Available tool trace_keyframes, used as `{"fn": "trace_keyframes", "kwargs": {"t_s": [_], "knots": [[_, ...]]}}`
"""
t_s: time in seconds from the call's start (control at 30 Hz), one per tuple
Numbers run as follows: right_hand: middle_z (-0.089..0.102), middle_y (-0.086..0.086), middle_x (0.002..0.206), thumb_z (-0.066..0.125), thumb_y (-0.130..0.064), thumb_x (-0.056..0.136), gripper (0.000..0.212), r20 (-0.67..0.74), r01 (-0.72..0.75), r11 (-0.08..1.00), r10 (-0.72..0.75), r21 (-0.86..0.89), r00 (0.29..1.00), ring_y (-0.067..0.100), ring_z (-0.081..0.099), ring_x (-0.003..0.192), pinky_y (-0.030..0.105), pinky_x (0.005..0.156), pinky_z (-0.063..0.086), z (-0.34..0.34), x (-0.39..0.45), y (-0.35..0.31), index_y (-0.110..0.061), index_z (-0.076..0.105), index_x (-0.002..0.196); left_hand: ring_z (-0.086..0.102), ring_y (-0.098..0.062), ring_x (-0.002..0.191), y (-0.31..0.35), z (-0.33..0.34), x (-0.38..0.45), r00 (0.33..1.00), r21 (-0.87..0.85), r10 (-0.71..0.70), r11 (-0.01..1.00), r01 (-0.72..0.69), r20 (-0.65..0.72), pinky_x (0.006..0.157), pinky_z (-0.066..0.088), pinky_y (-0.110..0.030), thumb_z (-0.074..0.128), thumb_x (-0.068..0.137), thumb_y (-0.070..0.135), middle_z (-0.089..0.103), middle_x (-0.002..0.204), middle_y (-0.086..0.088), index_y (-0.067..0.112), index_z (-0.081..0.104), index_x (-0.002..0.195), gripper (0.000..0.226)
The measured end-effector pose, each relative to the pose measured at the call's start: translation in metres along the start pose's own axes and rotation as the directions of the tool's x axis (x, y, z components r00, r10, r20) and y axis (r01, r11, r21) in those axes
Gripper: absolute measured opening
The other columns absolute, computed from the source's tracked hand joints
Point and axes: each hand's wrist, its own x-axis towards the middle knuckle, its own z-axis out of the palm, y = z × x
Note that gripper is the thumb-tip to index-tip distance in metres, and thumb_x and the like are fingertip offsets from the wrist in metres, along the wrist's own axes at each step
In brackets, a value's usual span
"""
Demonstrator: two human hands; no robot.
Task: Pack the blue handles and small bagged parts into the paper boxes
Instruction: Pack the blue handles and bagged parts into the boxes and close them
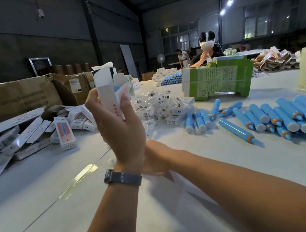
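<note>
My left hand (119,132), with a watch on the wrist, grips a white paper box (109,96) and holds it upright above the table, top flaps open. A blue handle (117,87) shows at the box's open top. My right hand (157,159) lies low on the table behind my left wrist and is mostly hidden, so its fingers cannot be made out. Loose blue handles (285,115) lie in a heap on the right. Small bagged parts (158,105) are piled behind my left hand.
White paper boxes (32,132) are heaped at the left in front of a torn cardboard carton (12,98). A stack of green flat cartons (219,77) stands at the back, with a person (206,53) seated beyond it. The white table (83,214) spreads below my arms.
</note>
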Motion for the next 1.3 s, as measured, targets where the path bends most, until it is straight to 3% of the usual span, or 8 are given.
{"fn": "trace_keyframes", "kwargs": {"t_s": [0.17,0.3,0.43,0.6,0.67,0.8,1.03,1.3], "knots": [[0.052,-0.007,0.062,0.062,-0.016,0.079,0.026,-0.117,-0.092,0.988,0.078,-0.126,0.990,0.027,0.052,0.067,0.024,0.051,0.036,-0.010,0.000,0.000,-0.027,0.054,0.057,0.054,-0.018,0.120,0.003,-0.001,0.003,0.999,-0.070,0.025,0.997,-0.027,-0.030,0.088,0.054,-0.016,0.059,0.100,0.026,0.047,0.136,-0.008,0.005,0.032,0.136,0.049],[0.072,-0.001,0.090,0.068,-0.013,0.083,0.019,-0.316,-0.182,0.939,0.274,0.293,0.908,0.010,0.062,0.077,0.024,0.070,0.049,-0.063,-0.025,0.026,-0.017,0.074,0.101,0.056,-0.023,0.119,0.001,0.002,0.000,0.993,-0.171,0.019,0.985,0.002,0.120,0.076,0.050,-0.006,0.056,0.101,0.024,0.044,0.138,-0.013,0.005,0.028,0.136,0.048],[0.061,-0.011,0.061,0.059,-0.005,0.088,0.017,-0.518,0.095,0.676,0.458,0.731,0.723,0.002,0.051,0.053,0.016,0.051,0.041,-0.124,-0.073,0.037,-0.016,0.071,0.092,0.061,-0.005,0.106,0.004,0.012,-0.021,0.917,-0.254,0.082,0.967,0.021,0.391,0.071,0.049,-0.007,0.053,0.101,0.022,0.047,0.126,0.004,0.014,0.027,0.129,0.039],[0.055,-0.003,0.062,0.055,-0.010,0.090,0.014,-0.545,0.404,0.388,0.393,0.828,0.740,0.010,0.049,0.057,0.019,0.049,0.041,-0.166,-0.114,0.017,-0.009,0.068,0.084,0.062,-0.014,0.106,0.014,0.024,-0.058,0.795,-0.415,-0.104,0.808,0.418,0.598,0.082,0.060,-0.033,0.045,0.102,0.008,0.051,0.124,-0.008,0.030,0.024,0.117,0.033],[0.053,-0.002,0.062,0.059,-0.016,0.086,0.013,-0.574,0.401,0.455,0.349,0.795,0.741,0.012,0.047,0.058,0.021,0.050,0.040,-0.171,-0.120,0.009,-0.009,0.066,0.078,0.061,-0.013,0.109,0.015,0.025,-0.069,0.793,-0.427,-0.007,0.840,0.335,0.609,0.083,0.058,-0.029,0.043,0.102,0.003,0.049,0.125,-0.006,0.026,0.022,0.116,0.034],[0.054,-0.006,0.055,0.061,-0.005,0.086,0.013,-0.663,0.245,0.784,0.264,0.571,0.700,0.010,0.044,0.050,0.022,0.048,0.038,-0.178,-0.124,0.002,-0.010,0.073,0.089,0.059,-0.022,0.118,0.013,0.024,-0.075,0.785,-0.423,0.076,0.872,0.247,0.615,0.092,0.056,-0.034,0.044,0.102,0.008,0.049,0.133,-0.005,0.019,0.020,0.120,0.032],[0.057,-0.007,0.052,0.064,-0.011,0.082,0.011,-0.701,0.149,0.926,0.151,0.348,0.697,0.008,0.046,0.048,0.021,0.050,0.040,-0.185,-0.127,0.002,-0.014,0.071,0.075,0.059,-0.007,0.116,0.008,0.024,-0.074,0.821,-0.350,0.044,0.917,0.193,0.570,0.085,0.056,-0.024,0.047,0.102,0.012,0.047,0.131,0.015,0.020,0.019,0.125,0.037],[0.057,-0.007,0.054,0.063,-0.007,0.082,0.015,-0.701,0.159,0.901,0.192,0.403,0.687,0.015,0.044,0.054,0.028,0.053,0.040,-0.191,-0.131,0.007,-0.017,0.071,0.074,0.060,-0.009,0.113,0.001,0.024,-0.070,0.855,-0.301,0.052,0.945,0.124,0.516,0.086,0.056,-0.026,0.049,0.101,0.012,0.050,0.130,0.004,0.018,0.019,0.126,0.039]]}}
